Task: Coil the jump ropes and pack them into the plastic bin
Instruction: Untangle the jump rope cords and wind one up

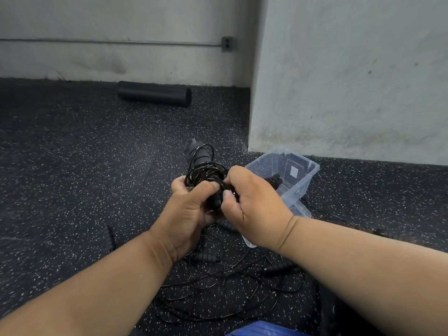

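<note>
Our left hand [186, 209] and right hand [254, 204] meet in front of us, both with fingers curled round a coiled black jump rope [206, 174], its handle [197, 151] sticking up behind the loops. Just right of the hands sits the clear plastic bin [308, 177], tilted, with a dark rope handle inside. Below our wrists, loose ropes [218, 287] lie tangled on the speckled floor [72, 166]. A black foam roller [155, 93] rests by the far wall [121, 20].

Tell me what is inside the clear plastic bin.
Inside the clear plastic bin, black jump rope handles show near its left side. The right hand covers the rest there.
</note>
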`<state>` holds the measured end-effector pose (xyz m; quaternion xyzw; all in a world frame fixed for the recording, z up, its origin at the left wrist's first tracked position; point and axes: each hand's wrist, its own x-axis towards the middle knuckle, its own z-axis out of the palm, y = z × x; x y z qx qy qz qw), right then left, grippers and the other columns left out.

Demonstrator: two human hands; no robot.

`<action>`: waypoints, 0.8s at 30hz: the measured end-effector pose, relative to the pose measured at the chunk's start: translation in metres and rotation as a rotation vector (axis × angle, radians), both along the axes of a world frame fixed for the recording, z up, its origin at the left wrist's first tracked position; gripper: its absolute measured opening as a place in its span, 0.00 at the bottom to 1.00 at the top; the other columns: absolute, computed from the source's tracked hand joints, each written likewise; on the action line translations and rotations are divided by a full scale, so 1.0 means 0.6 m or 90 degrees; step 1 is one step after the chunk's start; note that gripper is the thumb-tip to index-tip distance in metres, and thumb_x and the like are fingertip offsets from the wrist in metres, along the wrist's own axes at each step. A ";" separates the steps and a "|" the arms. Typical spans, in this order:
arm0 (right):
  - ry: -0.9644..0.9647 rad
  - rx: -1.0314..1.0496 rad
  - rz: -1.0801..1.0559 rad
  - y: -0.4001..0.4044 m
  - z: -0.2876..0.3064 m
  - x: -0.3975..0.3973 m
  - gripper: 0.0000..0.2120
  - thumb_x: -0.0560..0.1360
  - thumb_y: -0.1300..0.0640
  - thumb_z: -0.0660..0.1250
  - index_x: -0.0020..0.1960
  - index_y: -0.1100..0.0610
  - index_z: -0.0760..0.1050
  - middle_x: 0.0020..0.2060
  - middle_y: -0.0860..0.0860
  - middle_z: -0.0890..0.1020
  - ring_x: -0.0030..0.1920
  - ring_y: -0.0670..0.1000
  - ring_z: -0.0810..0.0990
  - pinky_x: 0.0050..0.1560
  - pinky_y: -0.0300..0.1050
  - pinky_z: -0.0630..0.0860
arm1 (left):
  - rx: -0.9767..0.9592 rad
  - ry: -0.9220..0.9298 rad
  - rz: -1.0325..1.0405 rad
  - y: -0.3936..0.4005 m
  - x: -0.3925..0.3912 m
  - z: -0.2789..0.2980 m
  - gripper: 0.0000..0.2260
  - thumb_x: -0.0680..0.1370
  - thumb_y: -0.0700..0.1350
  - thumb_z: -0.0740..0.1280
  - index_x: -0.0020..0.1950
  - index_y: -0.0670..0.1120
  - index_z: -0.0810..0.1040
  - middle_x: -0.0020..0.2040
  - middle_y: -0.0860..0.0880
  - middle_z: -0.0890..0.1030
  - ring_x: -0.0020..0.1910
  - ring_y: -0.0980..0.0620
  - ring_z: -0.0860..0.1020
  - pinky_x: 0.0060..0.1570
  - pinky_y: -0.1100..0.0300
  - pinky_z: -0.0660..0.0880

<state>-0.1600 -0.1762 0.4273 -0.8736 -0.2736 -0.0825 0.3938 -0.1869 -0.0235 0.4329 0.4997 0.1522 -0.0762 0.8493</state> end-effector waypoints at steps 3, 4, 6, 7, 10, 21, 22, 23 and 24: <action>-0.022 -0.029 -0.009 0.004 -0.007 0.001 0.10 0.79 0.51 0.55 0.45 0.58 0.67 0.37 0.46 0.67 0.38 0.47 0.63 0.39 0.46 0.56 | 0.013 -0.002 0.014 -0.001 0.002 0.004 0.22 0.81 0.36 0.68 0.70 0.46 0.63 0.59 0.39 0.80 0.44 0.48 0.86 0.32 0.52 0.81; -0.038 -0.039 -0.011 0.005 -0.011 0.003 0.11 0.79 0.51 0.54 0.45 0.58 0.67 0.38 0.47 0.67 0.39 0.48 0.63 0.40 0.45 0.56 | 0.013 0.002 0.017 -0.001 0.003 0.005 0.22 0.81 0.36 0.68 0.71 0.46 0.62 0.58 0.39 0.80 0.43 0.49 0.86 0.31 0.53 0.81; -0.058 -0.044 -0.010 0.003 -0.016 0.007 0.14 0.80 0.51 0.53 0.46 0.61 0.69 0.41 0.50 0.69 0.40 0.50 0.65 0.41 0.45 0.57 | 0.020 0.005 0.019 -0.002 0.002 0.007 0.24 0.80 0.35 0.68 0.72 0.46 0.62 0.58 0.39 0.80 0.43 0.48 0.85 0.29 0.54 0.80; -0.058 -0.035 -0.006 0.001 -0.018 0.009 0.15 0.80 0.51 0.53 0.46 0.62 0.70 0.42 0.51 0.70 0.41 0.50 0.66 0.42 0.45 0.59 | 0.023 0.003 0.019 -0.002 0.002 0.008 0.24 0.80 0.35 0.68 0.72 0.46 0.61 0.58 0.39 0.80 0.44 0.48 0.85 0.29 0.56 0.80; -0.040 0.001 0.004 -0.001 -0.020 0.010 0.16 0.81 0.51 0.53 0.50 0.61 0.73 0.46 0.53 0.74 0.45 0.52 0.72 0.46 0.50 0.69 | 0.013 -0.014 0.024 -0.002 0.001 0.007 0.27 0.79 0.35 0.71 0.72 0.46 0.61 0.60 0.38 0.81 0.48 0.46 0.85 0.34 0.54 0.82; 0.045 0.151 0.012 -0.010 -0.007 0.015 0.14 0.84 0.56 0.59 0.58 0.57 0.83 0.56 0.47 0.81 0.61 0.45 0.78 0.63 0.38 0.73 | -0.028 -0.018 0.059 0.000 0.005 0.011 0.23 0.80 0.33 0.67 0.71 0.42 0.62 0.62 0.36 0.79 0.51 0.45 0.86 0.40 0.53 0.84; 0.048 0.152 0.025 -0.013 -0.006 0.016 0.14 0.84 0.58 0.59 0.59 0.57 0.83 0.57 0.47 0.81 0.62 0.46 0.78 0.64 0.38 0.73 | -0.030 -0.019 0.057 -0.002 0.005 0.009 0.22 0.80 0.33 0.67 0.71 0.41 0.62 0.62 0.36 0.79 0.52 0.44 0.86 0.41 0.52 0.84; 0.050 0.149 0.038 -0.016 -0.005 0.018 0.14 0.83 0.59 0.60 0.60 0.57 0.82 0.58 0.48 0.81 0.63 0.46 0.78 0.65 0.37 0.72 | -0.033 -0.021 0.053 -0.002 0.006 0.008 0.22 0.80 0.33 0.66 0.71 0.42 0.62 0.62 0.36 0.79 0.53 0.44 0.85 0.41 0.51 0.84; 0.051 0.142 0.048 -0.019 -0.005 0.020 0.14 0.82 0.60 0.60 0.62 0.57 0.82 0.59 0.48 0.80 0.63 0.46 0.77 0.66 0.36 0.71 | -0.033 -0.020 0.048 -0.001 0.007 0.007 0.22 0.80 0.33 0.66 0.71 0.42 0.62 0.61 0.36 0.79 0.53 0.43 0.85 0.41 0.51 0.84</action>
